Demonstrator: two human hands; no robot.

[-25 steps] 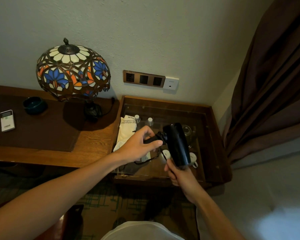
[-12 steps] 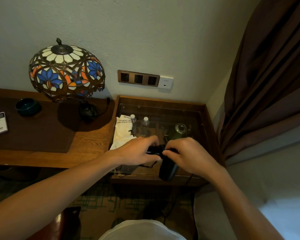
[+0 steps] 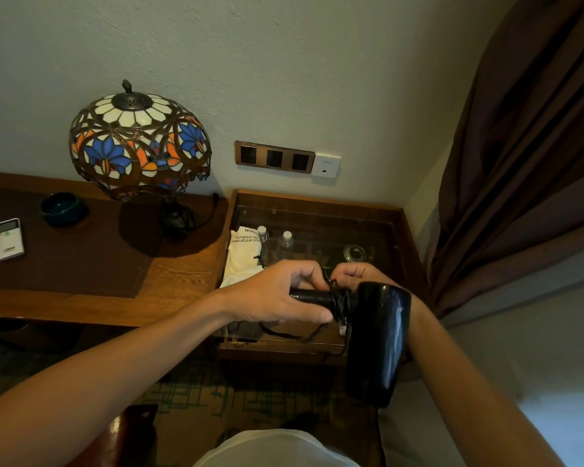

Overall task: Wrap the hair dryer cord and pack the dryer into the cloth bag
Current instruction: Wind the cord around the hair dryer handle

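Observation:
A black hair dryer [image 3: 376, 338] is held above the glass-topped side table [image 3: 317, 214], its barrel pointing down toward me. My left hand [image 3: 277, 294] grips its handle, which lies horizontally. Several turns of black cord [image 3: 341, 303] sit around the handle next to the barrel. My right hand [image 3: 358, 276] is behind the handle, fingers pinched on the cord. A loose length of cord [image 3: 284, 333] hangs below over the glass. The white cloth bag [image 3: 243, 256] with printed text lies flat at the table's left side, beyond my left hand.
Two small bottles [image 3: 277, 239] and a round metal lid [image 3: 354, 252] show under the glass. A stained-glass lamp [image 3: 139, 143], a dark bowl [image 3: 63, 208] and a white remote [image 3: 9, 239] stand on the desk to the left. Wall sockets [image 3: 273, 158] are above; a brown curtain [image 3: 526, 146] hangs right.
The dryer's barrel has swung out to the right and down, clear of my right hand. More cord turns now sit on the handle. My right hand moved behind the handle.

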